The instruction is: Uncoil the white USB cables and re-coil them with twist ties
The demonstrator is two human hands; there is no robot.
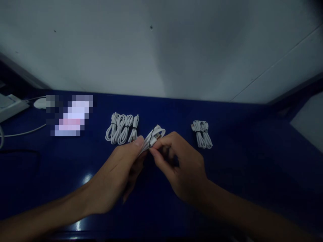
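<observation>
Clasps coiled white plastic-sheathed cable [146,143] in closed left hand [116,168].
Pinches thin black tie [151,137] with right hand [186,164]; likely light, springy, best held around bound middle.

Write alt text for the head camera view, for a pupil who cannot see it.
A person's left hand grips a coiled white cable over a blue table while the right hand touches it near its black tie. Beyond, one group of tied cables lies left and another group right.
</observation>
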